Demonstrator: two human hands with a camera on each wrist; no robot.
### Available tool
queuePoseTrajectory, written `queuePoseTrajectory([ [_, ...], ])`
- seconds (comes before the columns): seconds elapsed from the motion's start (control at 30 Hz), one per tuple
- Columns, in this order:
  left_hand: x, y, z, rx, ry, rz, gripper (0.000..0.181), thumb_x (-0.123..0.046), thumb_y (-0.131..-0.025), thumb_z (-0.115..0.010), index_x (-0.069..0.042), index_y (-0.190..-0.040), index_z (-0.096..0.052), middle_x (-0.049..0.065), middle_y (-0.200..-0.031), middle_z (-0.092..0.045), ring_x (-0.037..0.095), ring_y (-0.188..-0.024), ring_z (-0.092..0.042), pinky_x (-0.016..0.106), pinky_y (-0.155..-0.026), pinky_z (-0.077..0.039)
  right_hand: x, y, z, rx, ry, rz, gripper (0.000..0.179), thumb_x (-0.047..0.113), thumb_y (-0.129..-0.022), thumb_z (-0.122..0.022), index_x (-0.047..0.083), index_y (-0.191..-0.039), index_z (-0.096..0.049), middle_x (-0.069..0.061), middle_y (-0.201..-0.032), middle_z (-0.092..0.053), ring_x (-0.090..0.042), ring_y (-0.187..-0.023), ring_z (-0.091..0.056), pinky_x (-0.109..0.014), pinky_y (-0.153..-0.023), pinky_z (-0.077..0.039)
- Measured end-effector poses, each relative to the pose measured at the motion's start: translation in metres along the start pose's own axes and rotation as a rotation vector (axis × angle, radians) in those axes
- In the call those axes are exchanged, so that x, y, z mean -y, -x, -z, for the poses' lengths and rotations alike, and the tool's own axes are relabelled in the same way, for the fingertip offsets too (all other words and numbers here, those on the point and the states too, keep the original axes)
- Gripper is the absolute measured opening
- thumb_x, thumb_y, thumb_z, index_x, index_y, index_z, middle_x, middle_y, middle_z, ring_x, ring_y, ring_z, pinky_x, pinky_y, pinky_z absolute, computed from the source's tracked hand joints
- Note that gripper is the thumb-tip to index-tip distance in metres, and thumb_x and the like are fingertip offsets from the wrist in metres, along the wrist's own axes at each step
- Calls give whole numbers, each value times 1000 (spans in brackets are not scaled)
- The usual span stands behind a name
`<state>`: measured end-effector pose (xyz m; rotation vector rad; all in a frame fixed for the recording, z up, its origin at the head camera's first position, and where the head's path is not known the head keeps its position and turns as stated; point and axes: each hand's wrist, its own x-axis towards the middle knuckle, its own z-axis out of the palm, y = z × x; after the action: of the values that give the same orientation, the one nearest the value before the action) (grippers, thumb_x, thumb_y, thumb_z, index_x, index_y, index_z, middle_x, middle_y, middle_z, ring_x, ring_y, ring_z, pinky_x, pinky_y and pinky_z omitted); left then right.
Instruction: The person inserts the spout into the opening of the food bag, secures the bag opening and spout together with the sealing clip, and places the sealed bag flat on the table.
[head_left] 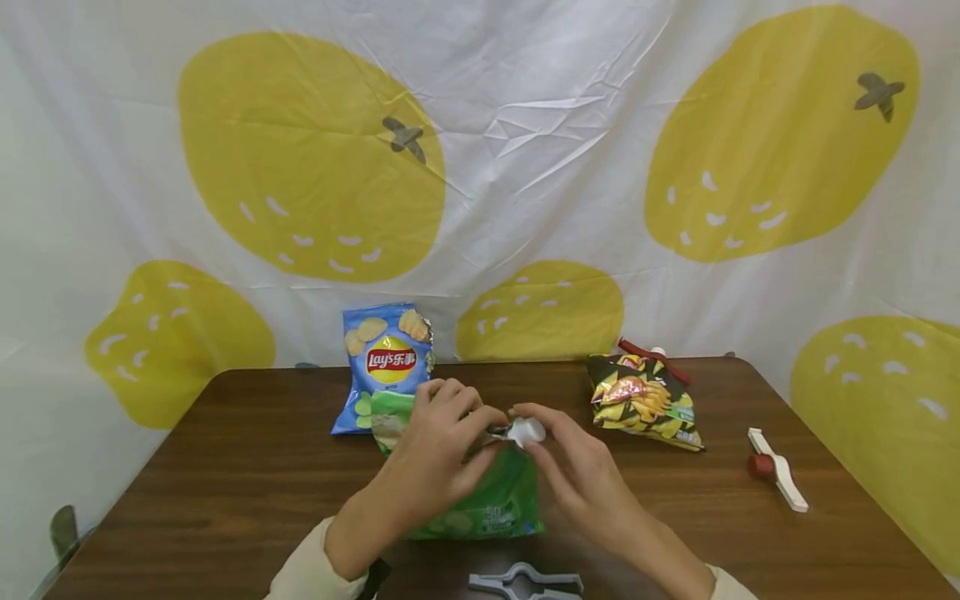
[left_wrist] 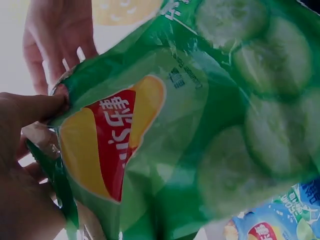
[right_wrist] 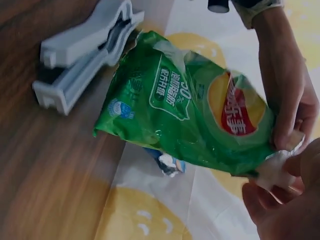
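A green Lay's chip bag (head_left: 480,500), with cucumber slices printed on it, is in front of me over the table. My left hand (head_left: 442,446) grips its gathered top edge, thumb pressed on the foil in the left wrist view. At that same end my right hand (head_left: 581,475) pinches a small whitish piece (head_left: 527,432) between thumb and fingers; I cannot tell what it is. Close below the bag lies a grey bag clip (head_left: 491,581), its two arms spread apart in the right wrist view.
Behind the green bag stands a blue Lay's bag (head_left: 390,333). A black-and-yellow chip bag (head_left: 637,404) with a red clip (head_left: 671,367) lies at the back right. A white clip (head_left: 783,479) with a red cap (head_left: 761,465) is near the table's right edge. A lemon-print cloth (head_left: 540,208) hangs behind.
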<state>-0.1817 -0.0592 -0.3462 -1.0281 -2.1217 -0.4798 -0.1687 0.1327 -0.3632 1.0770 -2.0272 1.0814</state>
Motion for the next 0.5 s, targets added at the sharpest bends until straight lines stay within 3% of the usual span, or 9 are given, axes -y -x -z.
queuePoseTrajectory([
  [0.3, -3, 0, -3, -13, 14, 2, 14, -25, -78, -67, -18, -90, -62, -7, -87, -55, 10, -79, -43, 34, -80, -31, -12, 13, -16, -113, -160, -26, 36, -8, -84, -52, -1, -119, -47, -12, -122, -53, -19, -100, -58, -21, -77, -49],
  [0.5, -4, 1, -7, -54, 26, -10, 10, -22, -79, -67, -17, -87, -63, -8, -88, -60, 9, -81, -47, 32, -75, -31, 3, 7, -11, -94, -278, -96, 33, -13, -84, -49, -5, -115, -47, -17, -114, -56, -22, -98, -58, -23, -77, -49],
])
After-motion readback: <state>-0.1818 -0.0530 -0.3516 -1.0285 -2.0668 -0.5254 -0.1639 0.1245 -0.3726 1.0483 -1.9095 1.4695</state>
